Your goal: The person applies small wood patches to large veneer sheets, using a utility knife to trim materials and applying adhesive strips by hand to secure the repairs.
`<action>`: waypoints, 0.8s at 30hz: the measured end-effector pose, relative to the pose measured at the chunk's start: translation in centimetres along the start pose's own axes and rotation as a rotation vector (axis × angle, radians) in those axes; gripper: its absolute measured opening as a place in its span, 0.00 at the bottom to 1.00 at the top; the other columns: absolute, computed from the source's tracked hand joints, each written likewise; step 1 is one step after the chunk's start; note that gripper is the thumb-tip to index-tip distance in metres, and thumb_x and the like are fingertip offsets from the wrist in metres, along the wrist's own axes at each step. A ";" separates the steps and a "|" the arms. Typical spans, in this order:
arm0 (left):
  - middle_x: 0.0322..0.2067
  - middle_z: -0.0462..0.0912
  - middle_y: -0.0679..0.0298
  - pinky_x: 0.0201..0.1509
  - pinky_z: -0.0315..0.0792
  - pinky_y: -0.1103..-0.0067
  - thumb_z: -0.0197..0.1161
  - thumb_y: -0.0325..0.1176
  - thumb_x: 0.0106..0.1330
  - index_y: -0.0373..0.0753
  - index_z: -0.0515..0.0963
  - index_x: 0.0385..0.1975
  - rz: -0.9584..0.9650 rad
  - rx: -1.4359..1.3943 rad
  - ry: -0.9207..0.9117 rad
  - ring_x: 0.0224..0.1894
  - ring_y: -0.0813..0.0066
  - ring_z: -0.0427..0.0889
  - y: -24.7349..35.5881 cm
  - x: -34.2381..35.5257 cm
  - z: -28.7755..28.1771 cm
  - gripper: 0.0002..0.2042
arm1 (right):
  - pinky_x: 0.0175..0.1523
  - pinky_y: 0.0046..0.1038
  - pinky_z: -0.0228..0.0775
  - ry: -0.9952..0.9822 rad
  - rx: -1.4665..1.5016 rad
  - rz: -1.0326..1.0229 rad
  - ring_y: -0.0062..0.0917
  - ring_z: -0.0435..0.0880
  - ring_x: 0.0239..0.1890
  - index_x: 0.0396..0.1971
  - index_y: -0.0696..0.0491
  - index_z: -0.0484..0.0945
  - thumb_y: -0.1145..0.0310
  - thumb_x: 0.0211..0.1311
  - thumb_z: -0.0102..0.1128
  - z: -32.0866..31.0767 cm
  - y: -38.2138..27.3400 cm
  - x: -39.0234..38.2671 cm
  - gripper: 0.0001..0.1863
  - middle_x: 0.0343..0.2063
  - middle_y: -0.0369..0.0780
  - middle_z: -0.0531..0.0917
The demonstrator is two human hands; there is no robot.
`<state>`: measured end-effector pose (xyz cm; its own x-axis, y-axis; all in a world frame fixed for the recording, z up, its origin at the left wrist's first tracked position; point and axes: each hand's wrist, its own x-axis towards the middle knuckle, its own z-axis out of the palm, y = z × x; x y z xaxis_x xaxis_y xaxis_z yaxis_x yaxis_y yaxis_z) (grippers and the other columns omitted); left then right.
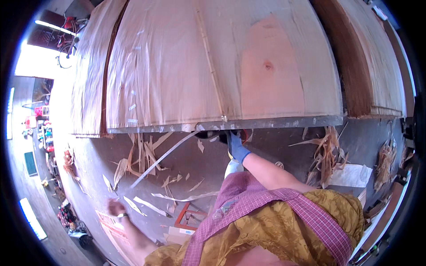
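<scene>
A broad stack of pale wood veneer sheets (168, 66) lies on the bench in front of me, with a paler pinkish patch (273, 75) on its top sheet. A thin bamboo stick (208, 53) runs lengthwise across it. My right hand (238, 148), in a blue glove, reaches down to the bench's grey front edge (279, 123); its fingers are partly hidden beside something dark beneath. My left hand (116, 207), bare with a wristband, hangs out to the left over the floor, its fingers blurred. Between the hands slants a long pale strip (162, 158); I cannot tell whether anything holds it.
Torn veneer scraps (142, 155) litter the grey floor, with a bunch of shreds (327, 155) at the right. More veneer stacks (91, 75) stand on both sides. A red frame (188, 215) and a cardboard box (177, 235) sit near my body. A bicycle (66, 48) stands far left.
</scene>
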<state>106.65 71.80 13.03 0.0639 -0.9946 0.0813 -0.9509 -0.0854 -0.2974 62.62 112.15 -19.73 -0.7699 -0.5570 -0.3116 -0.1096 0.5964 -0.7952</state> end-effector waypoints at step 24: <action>0.19 0.78 0.66 0.23 0.71 0.81 0.69 0.31 0.58 0.34 0.75 0.24 0.711 -1.154 -0.442 0.20 0.82 0.76 40.1 -54.0 -18.6 0.10 | 0.44 0.36 0.76 -0.057 -0.650 0.417 0.38 0.85 0.38 0.41 0.52 0.83 0.62 0.61 0.54 -75.7 36.7 -27.8 0.14 0.37 0.43 0.86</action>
<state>59.44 123.21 14.38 -0.6399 -0.7595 -0.1167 -0.5158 0.3120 0.7979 32.41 193.29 -0.82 -0.7970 -0.2305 -0.5582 -0.1786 0.9729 -0.1467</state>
